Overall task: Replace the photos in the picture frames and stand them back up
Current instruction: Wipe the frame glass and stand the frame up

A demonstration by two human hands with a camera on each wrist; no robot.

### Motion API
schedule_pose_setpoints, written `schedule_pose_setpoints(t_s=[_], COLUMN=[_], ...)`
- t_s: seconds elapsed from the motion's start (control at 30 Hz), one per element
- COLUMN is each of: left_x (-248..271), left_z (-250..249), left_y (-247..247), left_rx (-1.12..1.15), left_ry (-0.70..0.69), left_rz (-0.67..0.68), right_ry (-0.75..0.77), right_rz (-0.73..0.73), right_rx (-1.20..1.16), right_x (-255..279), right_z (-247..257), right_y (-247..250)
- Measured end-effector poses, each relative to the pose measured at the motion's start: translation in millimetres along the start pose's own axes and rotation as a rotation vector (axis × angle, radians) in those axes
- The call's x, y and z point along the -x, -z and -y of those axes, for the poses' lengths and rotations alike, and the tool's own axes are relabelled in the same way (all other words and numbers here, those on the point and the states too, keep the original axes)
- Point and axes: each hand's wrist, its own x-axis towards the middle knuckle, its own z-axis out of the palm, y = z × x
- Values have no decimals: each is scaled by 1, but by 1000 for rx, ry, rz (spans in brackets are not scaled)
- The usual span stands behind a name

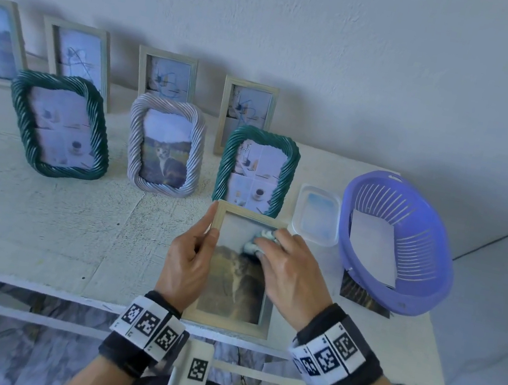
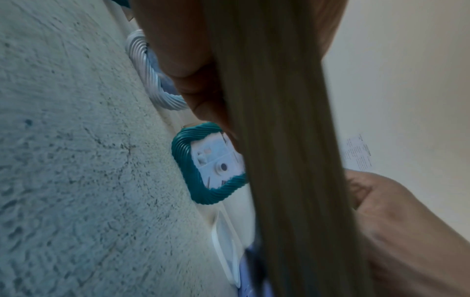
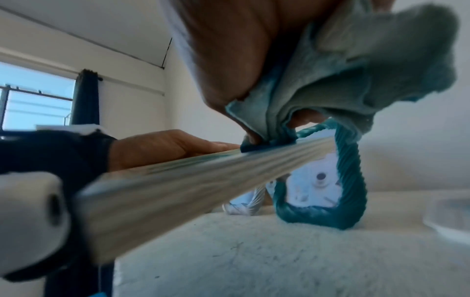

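Observation:
A pale wooden picture frame [image 1: 226, 320] with a brownish cat photo is held tilted above the table's front edge. My left hand [image 1: 191, 259] grips its left side, thumb on the front. My right hand [image 1: 287, 268] presses a crumpled blue-white cloth [image 1: 263, 241] against the glass near the top. The right wrist view shows the cloth [image 3: 356, 66] bunched in my fingers on the frame's edge [image 3: 203, 180]. In the left wrist view the frame's side [image 2: 284, 140] fills the middle, with my fingers [image 2: 183, 50] round it.
Two teal rope frames [image 1: 58, 126] [image 1: 258, 171] and a white rope frame [image 1: 164, 145] stand on the white table [image 1: 39, 223], with several wooden frames [image 1: 247, 115] behind by the wall. A clear plastic tub [image 1: 317, 214] and a purple basket [image 1: 398, 243] holding paper sit to the right.

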Motion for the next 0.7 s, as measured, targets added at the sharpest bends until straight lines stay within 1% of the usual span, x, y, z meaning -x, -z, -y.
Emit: schedule_pose_setpoints(t_s=[0.07,0.2,0.27,0.3,0.37,0.47,0.5,0.6,0.67,0.7], left_x=[-2,-4,-3,-2,-2,-6,-7,-9,-7,-6], left_z=[1,5,4,3,1,-4,-5,-4,-5,-5], left_y=[2,6,7,7,5,2,2,3,3,3], left_rx=[10,19,15,14,14,19,21,16,6,5], left_ry=[9,36,38,36,34,20,21,32,27,28], left_rz=[5,2,-4,-7,-9,9,16,17,25,24], right_ry=[24,172,225,228,179,130,134,204,235,226], right_rz=[5,148,201,197,129,48,58,177,226,220], right_rx=[-48,-153,-122,-93,-67,-81,-97,-133,-98,-80], right_x=[6,33,31,26,15,14,20,40,38,33], right_z=[7,18,12,7,-2,1,5,19,14,9], right_y=[-1,0,4,7,11,10,9,8,11,12])
